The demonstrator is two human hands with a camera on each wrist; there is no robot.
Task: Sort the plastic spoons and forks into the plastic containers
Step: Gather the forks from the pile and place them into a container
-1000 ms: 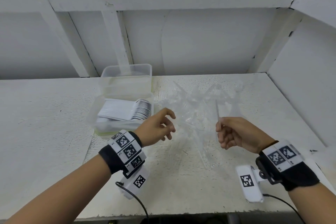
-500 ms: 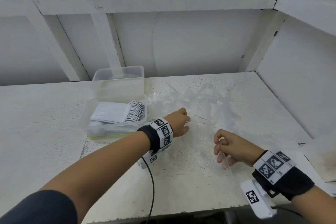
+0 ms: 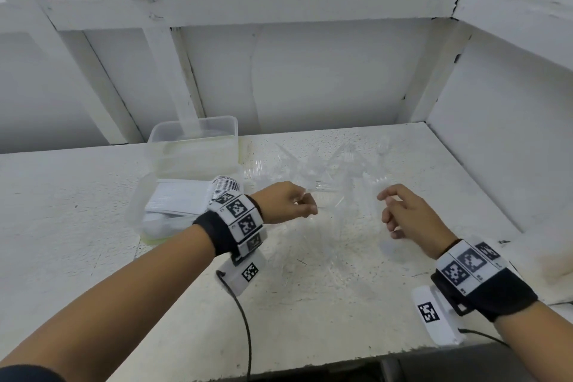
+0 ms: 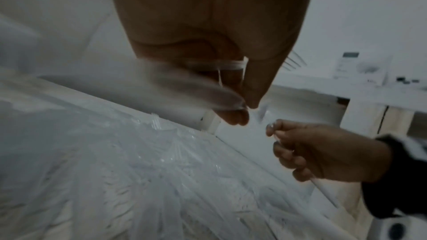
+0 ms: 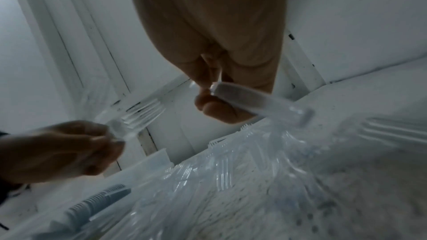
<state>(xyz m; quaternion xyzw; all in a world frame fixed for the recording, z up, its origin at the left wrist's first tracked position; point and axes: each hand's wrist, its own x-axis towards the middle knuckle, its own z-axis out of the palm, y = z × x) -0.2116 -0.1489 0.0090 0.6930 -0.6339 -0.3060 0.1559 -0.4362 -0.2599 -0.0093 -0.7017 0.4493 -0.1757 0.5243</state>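
Head view: white speckled tabletop (image 3: 93, 257) with a large loose pile of clear plastic forks and spoons (image 3: 328, 171) at centre, unsorted. At left, the near clear plastic container (image 3: 136, 214) holds stacked white cutlery; the far clear plastic container (image 3: 193, 146) looks almost empty. Most sorting seems left to do.

Left wrist view: left hand (image 4: 219, 61) pinches a clear plastic piece (image 4: 196, 87), blurred, above the pile.

Right wrist view: right hand (image 5: 217, 79) pinches a clear plastic handle (image 5: 261, 101); the left hand's piece shows fork tines (image 5: 141, 116).
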